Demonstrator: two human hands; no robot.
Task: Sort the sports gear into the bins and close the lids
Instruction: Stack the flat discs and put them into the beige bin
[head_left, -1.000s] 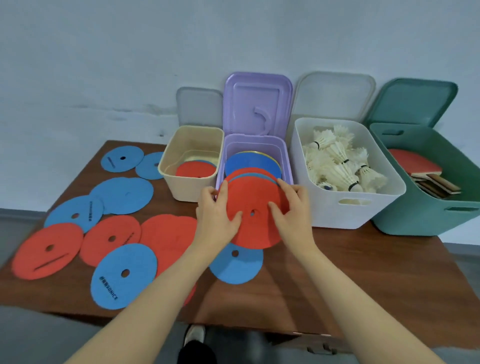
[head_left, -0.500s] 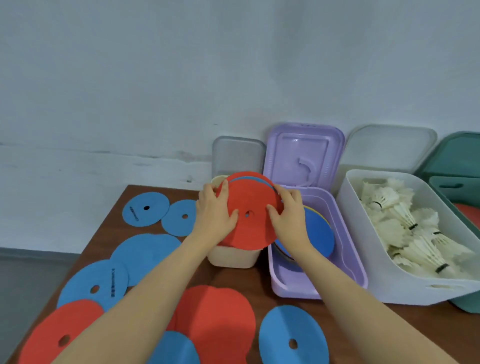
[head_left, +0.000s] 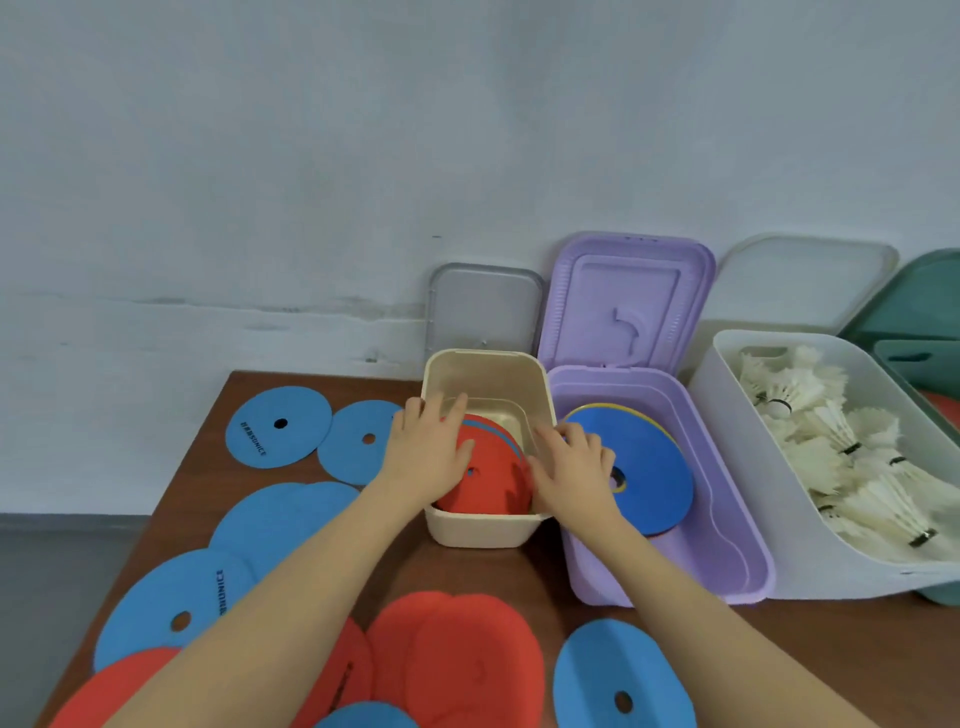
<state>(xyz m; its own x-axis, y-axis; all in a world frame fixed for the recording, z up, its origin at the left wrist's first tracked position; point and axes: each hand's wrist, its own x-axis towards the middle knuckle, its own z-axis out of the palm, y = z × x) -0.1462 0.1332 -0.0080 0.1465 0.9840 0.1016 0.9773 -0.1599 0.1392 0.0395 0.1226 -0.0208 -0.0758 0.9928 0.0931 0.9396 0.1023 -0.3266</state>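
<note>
A stack of flat discs (head_left: 493, 483), red on top with blue edges behind it, sits tilted inside the beige bin (head_left: 483, 530). My left hand (head_left: 428, 460) holds the stack's left edge, thumb on the red face. On the stack's right edge is my right hand (head_left: 574, 470), gripping it against the wall between the beige bin and the purple bin (head_left: 727, 561). A blue disc over a yellow one (head_left: 657, 467) lies in the purple bin. Several loose blue discs (head_left: 278, 426) and red discs (head_left: 457, 660) lie on the wooden table (head_left: 519, 571).
All the bins' lids lean open against the wall, among them the purple lid (head_left: 623, 306) and the grey lid (head_left: 483, 306). A white bin (head_left: 727, 415) full of shuttlecocks stands to the right. Past it, a green bin (head_left: 914, 358) shows at the edge.
Both hands carried the disc stack from in front of the purple bin up and left, then lowered it into the beige bin. My view has tilted upward.
</note>
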